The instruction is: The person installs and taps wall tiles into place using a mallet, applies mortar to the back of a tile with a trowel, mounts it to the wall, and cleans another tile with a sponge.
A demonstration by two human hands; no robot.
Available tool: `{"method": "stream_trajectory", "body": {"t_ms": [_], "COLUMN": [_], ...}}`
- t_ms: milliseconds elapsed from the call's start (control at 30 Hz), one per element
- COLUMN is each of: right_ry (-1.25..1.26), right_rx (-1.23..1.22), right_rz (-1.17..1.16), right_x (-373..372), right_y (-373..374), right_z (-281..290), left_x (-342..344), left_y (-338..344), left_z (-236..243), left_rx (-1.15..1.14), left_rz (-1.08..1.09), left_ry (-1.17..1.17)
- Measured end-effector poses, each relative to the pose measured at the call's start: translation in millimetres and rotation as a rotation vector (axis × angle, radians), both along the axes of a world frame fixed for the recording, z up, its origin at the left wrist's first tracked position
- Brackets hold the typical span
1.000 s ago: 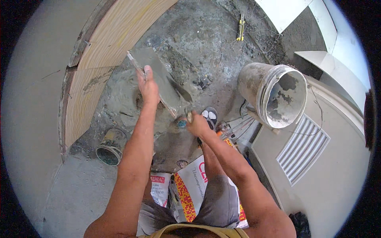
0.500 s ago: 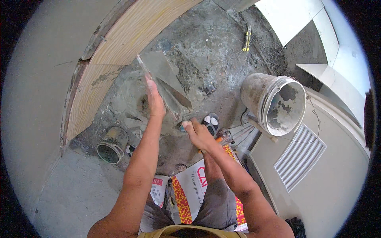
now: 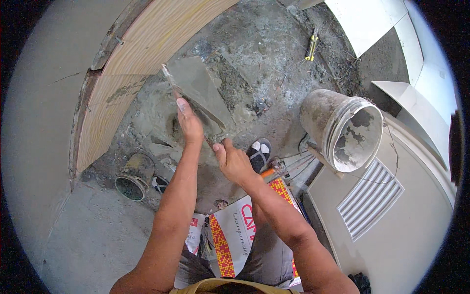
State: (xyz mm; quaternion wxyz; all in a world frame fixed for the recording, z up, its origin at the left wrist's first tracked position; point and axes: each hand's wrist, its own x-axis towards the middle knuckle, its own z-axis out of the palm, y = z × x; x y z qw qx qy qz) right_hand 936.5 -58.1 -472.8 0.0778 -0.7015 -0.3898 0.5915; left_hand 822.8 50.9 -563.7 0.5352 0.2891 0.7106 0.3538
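My left hand [image 3: 190, 122] is closed on a thin tile [image 3: 198, 88], its thumb along the near edge. The tile is tilted up, seen nearly edge-on, and looks smeared with grey mortar. My right hand [image 3: 237, 164] is closed just right of the tile's lower end. A tool, apparently a trowel [image 3: 219, 131], runs from its fingers along the tile's edge; the handle is mostly hidden in the fist. Grey mortar [image 3: 147, 115] lies spread on the ground beyond my left hand.
A large crusted bucket [image 3: 318, 115] lies tipped at right, beside a louvred panel [image 3: 421, 215]. A small bucket [image 3: 137, 166] sits at left near a wood-grain tiled wall [image 3: 161, 34]. A yellow cutter [image 3: 312, 46] lies far off. Printed sacks [image 3: 237, 230] lie between my legs.
My right hand has moved slightly left and up, closer to the tile. The tile has turned more edge-on, with its far end shifted a little left.
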Motion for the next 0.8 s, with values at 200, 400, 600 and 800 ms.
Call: {"method": "stream_trajectory", "body": {"t_ms": [200, 400, 600, 800], "right_ry": [-0.048, -0.034, -0.160, -0.078], "right_rx": [0.049, -0.072, -0.097, 0.013], "right_rz": [-0.094, -0.056, -0.070, -0.071], "right_x": [-1, 4, -14, -6], "right_y": [-12, 8, 13, 32], "right_z": [-4, -24, -33, -24], "left_x": [8, -5, -7, 2], "left_y": [1, -2, -1, -2], "left_z": [-10, -5, 0, -1], "left_rx": [0.094, 0.060, 0.051, 0.145], "left_rz": [-0.051, -0.049, -0.052, -0.098], "left_ry": [0.070, 0.076, 0.074, 0.101]}}
